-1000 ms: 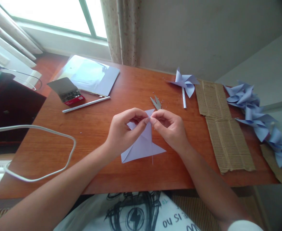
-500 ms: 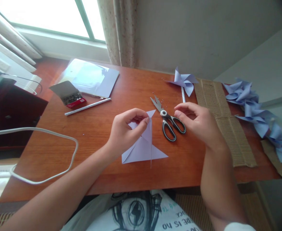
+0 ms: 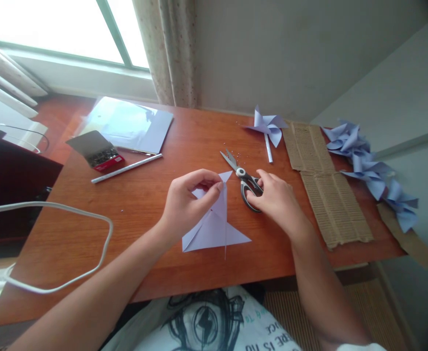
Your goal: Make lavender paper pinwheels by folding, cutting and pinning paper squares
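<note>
Well to the left of the left hand [image 3: 188, 202] we see a white cable [image 3: 106, 239] looped on the table [image 3: 144, 204]. Beyond it lie an open red box [image 3: 102, 155] and a white stick [image 3: 126, 168]. The left hand pinches the top corner of the folded lilac paper [image 3: 214, 226] between thumb and fingertips, and the rest of the sheet lies flat just right of that wrist. Between the hands we find the scissors [image 3: 236, 168], tips pointing away. The right hand [image 3: 276, 200] rests over their handles with its fingers curled onto them, but we cannot tell whether it grips. Beyond and right of it sit a paper pinwheel [image 3: 267, 124], corrugated cardboard [image 3: 327, 195] and a heap of pinwheels [image 3: 367, 170].
</note>
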`<state>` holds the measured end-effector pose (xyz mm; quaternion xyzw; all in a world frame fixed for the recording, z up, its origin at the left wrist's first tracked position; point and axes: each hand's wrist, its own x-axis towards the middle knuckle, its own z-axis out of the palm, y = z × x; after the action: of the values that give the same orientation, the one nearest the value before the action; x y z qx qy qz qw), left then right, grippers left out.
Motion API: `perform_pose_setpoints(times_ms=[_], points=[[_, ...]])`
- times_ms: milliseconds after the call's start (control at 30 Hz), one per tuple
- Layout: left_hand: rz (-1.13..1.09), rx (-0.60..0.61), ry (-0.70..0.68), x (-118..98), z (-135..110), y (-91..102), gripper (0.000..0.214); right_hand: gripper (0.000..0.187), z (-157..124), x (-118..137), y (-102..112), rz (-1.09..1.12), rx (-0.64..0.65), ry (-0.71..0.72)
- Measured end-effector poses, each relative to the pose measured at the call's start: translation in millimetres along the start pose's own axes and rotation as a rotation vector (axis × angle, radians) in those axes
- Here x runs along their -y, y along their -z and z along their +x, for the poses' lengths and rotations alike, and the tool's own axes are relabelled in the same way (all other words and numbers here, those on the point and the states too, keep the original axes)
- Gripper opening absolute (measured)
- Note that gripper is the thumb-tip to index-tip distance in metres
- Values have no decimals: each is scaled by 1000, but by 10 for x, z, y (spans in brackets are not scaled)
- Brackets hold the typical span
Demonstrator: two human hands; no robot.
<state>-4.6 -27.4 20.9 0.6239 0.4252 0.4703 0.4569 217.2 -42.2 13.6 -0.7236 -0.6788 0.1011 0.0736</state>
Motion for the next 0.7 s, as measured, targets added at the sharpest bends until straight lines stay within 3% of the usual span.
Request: perform_pose_setpoints(times_ms=[67,200,300,433,533,700], points=[[-7,-5,2,3,4,8,6,39,20,-88,63,207,-4,-30],[-39,-2,12,15,4,13,4,54,-62,-300,170,881,-45,-84],[-58,7,19,25,2,10,3,58,-182,-323,233,1116,-1,-48],[-67,-3,18,16,2,5,4,60,-322,-181,234,1125,151,46],[-57,11,6,-4,-1,7,6,47,-369,-82,193,999,75,156],[-49,65,-64,-36,-15,22,7,50,-378,-52,213,770,-3,245]])
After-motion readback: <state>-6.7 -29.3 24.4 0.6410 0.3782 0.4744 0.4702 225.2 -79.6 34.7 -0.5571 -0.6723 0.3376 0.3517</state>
